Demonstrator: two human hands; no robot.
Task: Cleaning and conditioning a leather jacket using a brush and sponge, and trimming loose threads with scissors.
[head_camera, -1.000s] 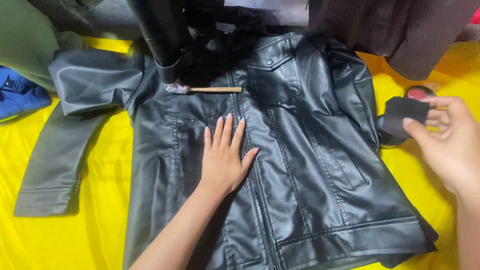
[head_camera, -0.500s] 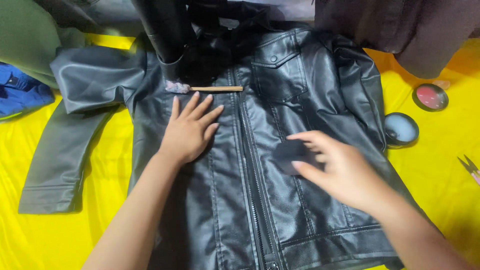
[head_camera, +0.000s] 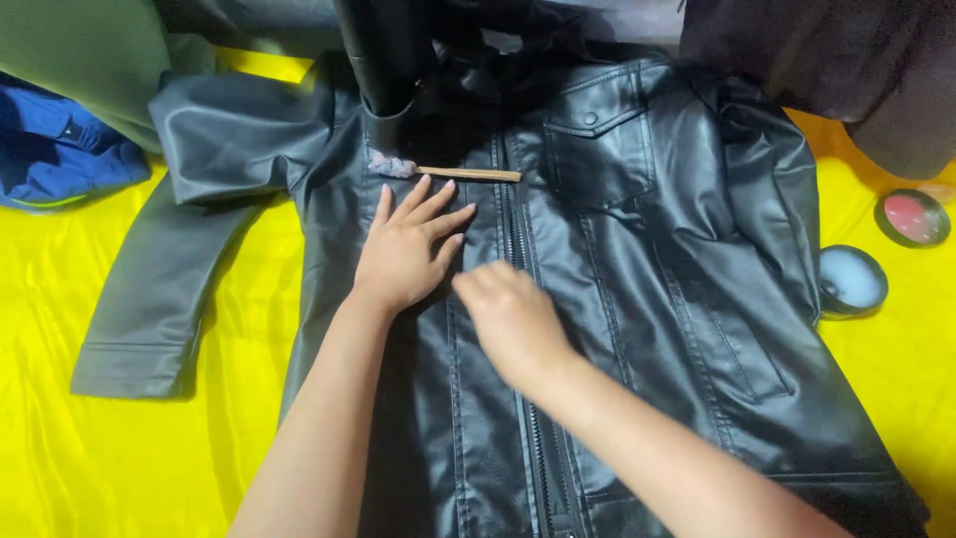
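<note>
A black leather jacket point(head_camera: 617, 299) lies front up and zipped on a yellow sheet point(head_camera: 149, 458), one sleeve stretched out to the left. The left hand point(head_camera: 403, 254) rests flat on the jacket's chest just beside the zip, fingers spread and holding nothing. The right hand point(head_camera: 513, 319) lies over the zip just below it; it is blurred and seen from the back, so I cannot tell whether its grip is closed or has hold of anything.

Above the left hand's fingertips a thin wooden stick point(head_camera: 468, 173) with a pale wad at its left end lies on the jacket. At the right edge two round open tins sit on the sheet: one point(head_camera: 851, 281) holds something pale bluish-white, touching the jacket's sleeve; the other point(head_camera: 912, 217) shows pinkish-red inside. A blue garment point(head_camera: 55, 159) and a green one point(head_camera: 90, 60) lie top left.
</note>
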